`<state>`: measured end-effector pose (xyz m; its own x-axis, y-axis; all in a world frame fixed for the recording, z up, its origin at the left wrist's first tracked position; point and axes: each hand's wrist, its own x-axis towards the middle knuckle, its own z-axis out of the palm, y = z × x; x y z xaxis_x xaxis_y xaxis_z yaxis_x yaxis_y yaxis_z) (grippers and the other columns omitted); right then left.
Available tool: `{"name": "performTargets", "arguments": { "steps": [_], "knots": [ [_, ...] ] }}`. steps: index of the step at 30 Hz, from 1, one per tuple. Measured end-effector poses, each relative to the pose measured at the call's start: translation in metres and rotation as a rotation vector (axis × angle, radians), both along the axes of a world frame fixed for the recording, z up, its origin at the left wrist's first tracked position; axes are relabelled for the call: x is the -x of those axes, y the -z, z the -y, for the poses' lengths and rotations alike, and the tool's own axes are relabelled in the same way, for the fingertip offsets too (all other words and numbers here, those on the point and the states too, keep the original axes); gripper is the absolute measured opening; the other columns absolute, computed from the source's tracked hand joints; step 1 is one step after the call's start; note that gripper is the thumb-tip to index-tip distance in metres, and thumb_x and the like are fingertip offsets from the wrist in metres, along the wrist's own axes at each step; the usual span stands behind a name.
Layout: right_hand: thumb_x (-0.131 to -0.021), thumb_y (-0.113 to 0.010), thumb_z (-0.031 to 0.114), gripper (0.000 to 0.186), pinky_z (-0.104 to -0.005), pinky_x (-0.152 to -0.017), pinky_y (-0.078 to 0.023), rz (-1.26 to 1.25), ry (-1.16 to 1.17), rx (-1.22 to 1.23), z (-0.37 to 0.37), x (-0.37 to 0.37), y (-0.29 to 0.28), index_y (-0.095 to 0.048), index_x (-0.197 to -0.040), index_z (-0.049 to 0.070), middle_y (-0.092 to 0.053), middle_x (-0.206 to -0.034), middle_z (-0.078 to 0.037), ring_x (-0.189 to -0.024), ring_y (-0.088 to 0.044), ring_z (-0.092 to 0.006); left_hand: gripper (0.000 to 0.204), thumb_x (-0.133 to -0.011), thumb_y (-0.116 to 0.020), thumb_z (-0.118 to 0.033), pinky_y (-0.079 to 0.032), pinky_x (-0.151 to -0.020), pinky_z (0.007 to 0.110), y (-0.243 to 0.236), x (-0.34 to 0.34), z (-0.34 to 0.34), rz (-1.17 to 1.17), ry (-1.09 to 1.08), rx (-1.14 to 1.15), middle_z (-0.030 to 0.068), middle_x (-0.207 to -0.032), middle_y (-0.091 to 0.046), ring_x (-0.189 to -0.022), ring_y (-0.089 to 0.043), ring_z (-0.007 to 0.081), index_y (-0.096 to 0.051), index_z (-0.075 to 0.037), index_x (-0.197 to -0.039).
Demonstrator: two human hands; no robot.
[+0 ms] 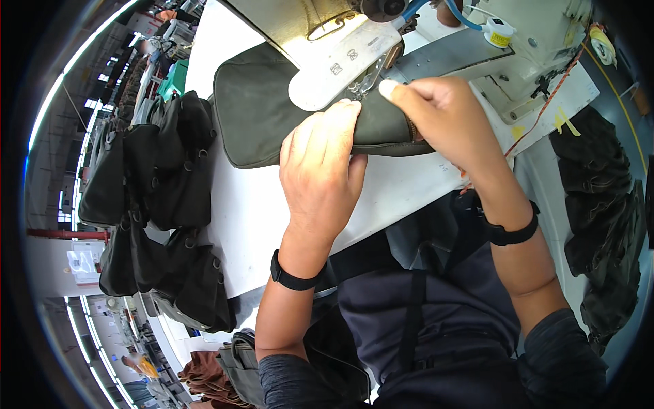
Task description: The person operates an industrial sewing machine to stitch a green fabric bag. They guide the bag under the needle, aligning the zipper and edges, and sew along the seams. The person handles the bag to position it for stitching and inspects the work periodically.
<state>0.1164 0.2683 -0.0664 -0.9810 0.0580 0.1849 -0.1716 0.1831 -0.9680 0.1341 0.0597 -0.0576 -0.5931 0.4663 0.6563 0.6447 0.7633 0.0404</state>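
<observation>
A dark olive fabric bag [253, 112] with piped edges lies on the white table [245, 218], partly under the sewing machine's pale arm [344, 65]. My left hand [319, 160] is on its near side, fingers together on top and thumb at the front edge. The fingertips are close to the clear presser foot [364, 83]. My right hand [446, 112] has curled fingers at the bag's right end, beside a brown zipper edge, with the thumb pointing toward the presser foot. The needle point and the fingers under my right hand are hidden.
Dark bags with metal rings [167, 163] are piled along the table's left edge. More dark fabric pieces [599, 218] hang at the right. A blue hose [463, 17] runs by the machine. Brown pieces [208, 368] lie at lower left. Other people are far off at left.
</observation>
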Motion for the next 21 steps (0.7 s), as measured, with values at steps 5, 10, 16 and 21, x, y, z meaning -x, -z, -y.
{"name": "performTargets", "arguments": {
  "steps": [5, 10, 16, 21],
  "knots": [
    [-0.105, -0.067, 0.023, 0.028, -0.0265, -0.052, -0.037, -0.174, 0.061, 0.043, -0.015, -0.006, -0.016, -0.072, -0.103, -0.004, -0.059, -0.062, 0.001, -0.054, -0.047, -0.0048, 0.065, -0.069, -0.081, 0.005, -0.051, -0.104, 0.042, -0.004, -0.007, -0.007, -0.017, -0.061, 0.028, 0.0074, -0.130, -0.075, -0.120, -0.068, 0.0275, -0.072, -0.010, -0.132],
    [-0.102, -0.061, 0.020, 0.026, -0.0263, -0.051, -0.038, 0.098, -0.248, 0.179, -0.017, 0.002, -0.037, -0.071, -0.092, -0.002, -0.062, -0.062, -0.002, -0.053, -0.051, -0.0064, 0.063, -0.070, -0.077, 0.006, -0.050, -0.105, 0.043, 0.005, 0.008, 0.013, -0.154, 0.031, 0.110, 0.0065, -0.130, -0.075, -0.118, -0.069, 0.0269, -0.075, -0.011, -0.130],
    [-0.096, -0.062, 0.017, 0.026, -0.0277, -0.050, -0.034, 0.107, -0.378, 0.459, -0.023, 0.009, -0.053, -0.065, -0.073, 0.004, -0.058, -0.058, -0.001, -0.052, -0.046, -0.0065, 0.050, -0.081, -0.080, -0.004, -0.049, -0.099, 0.037, 0.007, 0.008, 0.014, -0.181, 0.011, 0.117, -0.0013, -0.126, -0.077, -0.111, -0.068, 0.0200, -0.078, -0.016, -0.129],
    [-0.097, -0.065, 0.013, 0.014, -0.0342, -0.056, -0.043, -0.381, 0.056, -0.091, 0.001, 0.007, -0.024, -0.076, -0.092, 0.005, -0.064, -0.067, -0.007, -0.057, -0.054, -0.0181, 0.059, -0.069, -0.081, 0.000, -0.049, -0.094, 0.036, 0.002, 0.003, 0.001, -0.141, 0.014, 0.064, 0.0027, -0.124, -0.077, -0.110, -0.070, 0.0242, -0.076, -0.012, -0.127]
  ]
}}
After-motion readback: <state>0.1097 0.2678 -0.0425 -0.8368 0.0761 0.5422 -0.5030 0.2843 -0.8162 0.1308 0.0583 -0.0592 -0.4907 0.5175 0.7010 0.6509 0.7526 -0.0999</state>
